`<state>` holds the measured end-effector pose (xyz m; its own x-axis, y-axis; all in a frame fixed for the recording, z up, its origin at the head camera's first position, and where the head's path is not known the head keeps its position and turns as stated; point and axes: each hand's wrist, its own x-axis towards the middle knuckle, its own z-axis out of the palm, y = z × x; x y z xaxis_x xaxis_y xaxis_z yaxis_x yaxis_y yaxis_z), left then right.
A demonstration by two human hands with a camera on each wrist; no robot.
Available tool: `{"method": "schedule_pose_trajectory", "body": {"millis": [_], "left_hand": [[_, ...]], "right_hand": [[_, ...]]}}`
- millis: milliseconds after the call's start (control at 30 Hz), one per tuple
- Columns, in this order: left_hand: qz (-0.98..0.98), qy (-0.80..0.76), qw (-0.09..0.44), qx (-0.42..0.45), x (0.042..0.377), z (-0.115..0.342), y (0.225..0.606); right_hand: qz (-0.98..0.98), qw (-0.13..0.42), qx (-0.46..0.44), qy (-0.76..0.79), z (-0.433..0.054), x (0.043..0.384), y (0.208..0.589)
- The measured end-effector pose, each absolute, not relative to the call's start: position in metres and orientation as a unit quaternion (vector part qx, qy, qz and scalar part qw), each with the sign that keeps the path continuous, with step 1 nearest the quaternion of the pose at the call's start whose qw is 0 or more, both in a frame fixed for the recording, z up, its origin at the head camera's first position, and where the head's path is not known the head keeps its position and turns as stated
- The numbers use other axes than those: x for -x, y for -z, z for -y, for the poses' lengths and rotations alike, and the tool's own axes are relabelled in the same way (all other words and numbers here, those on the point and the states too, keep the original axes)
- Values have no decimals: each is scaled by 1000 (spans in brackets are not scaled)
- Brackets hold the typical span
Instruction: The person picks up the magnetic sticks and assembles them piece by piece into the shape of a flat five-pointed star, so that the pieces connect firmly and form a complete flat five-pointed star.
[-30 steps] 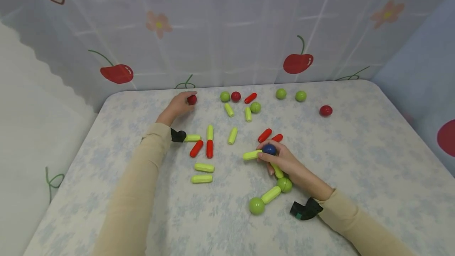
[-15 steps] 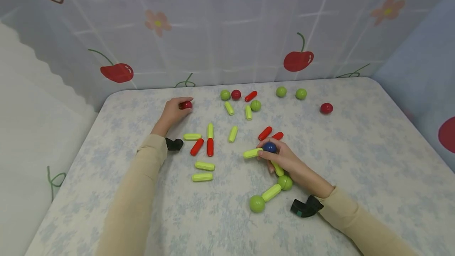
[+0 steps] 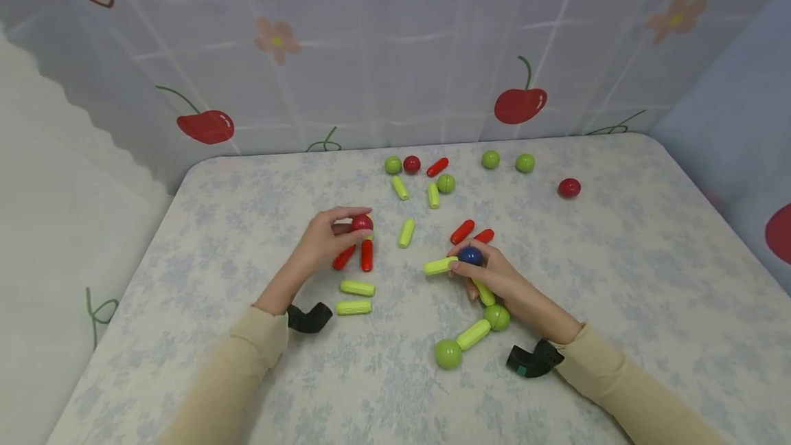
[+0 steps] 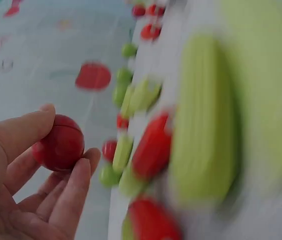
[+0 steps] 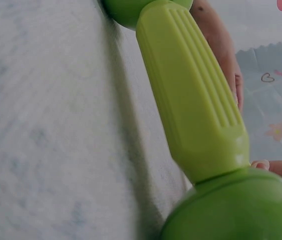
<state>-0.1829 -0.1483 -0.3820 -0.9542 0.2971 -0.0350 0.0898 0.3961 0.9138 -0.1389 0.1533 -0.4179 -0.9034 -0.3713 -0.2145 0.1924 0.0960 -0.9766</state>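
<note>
My left hand (image 3: 318,242) pinches a red ball (image 4: 58,142) between thumb and fingertips, above a red rod (image 3: 367,255) left of the table's middle. My right hand (image 3: 503,280) holds a blue ball (image 3: 470,256) in its fingers. From that ball a yellow-green rod (image 3: 440,266) points left, its near end by my thumb. A second yellow-green rod (image 3: 485,292) runs toward me to a green ball (image 3: 497,317). Another ribbed rod (image 5: 190,90) links that ball to a green end ball (image 3: 448,354). My right fingers partly hide the blue ball's underside.
Two yellow-green rods (image 3: 357,288) lie in front of my left hand. Red rods (image 3: 462,231) lie just beyond my right hand. Loose green balls (image 3: 490,159), red balls (image 3: 569,188) and several rods are spread toward the back table edge, before a printed curtain (image 3: 395,53).
My left hand has carried the red ball from the back left of the table toward me and to the right. My right hand and the ball-and-rod chain have stayed nearly still.
</note>
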Motion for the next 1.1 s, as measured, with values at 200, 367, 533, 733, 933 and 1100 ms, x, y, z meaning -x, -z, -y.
{"method": "schedule_pose_trajectory", "body": {"millis": [200,367,533,733,933,1100], "left_hand": [[-803,-552,156,-162,142,113,388],[-788,-569,169,-162,131,98,398],[-786,-575,169,-152,126,90,396],[-785,-574,176,-151,122,86,385],[-783,-575,174,-160,129,87,405],[-790,-557,162,-197,132,85,408]], "right_hand": [[-710,215,57,668,-153,139,418],[-705,220,54,672,-153,139,418],[-693,226,53,683,-152,138,418],[-697,236,63,674,-153,139,418],[-777,197,149,579,-157,142,415],[-830,144,233,486,-158,142,414]]}}
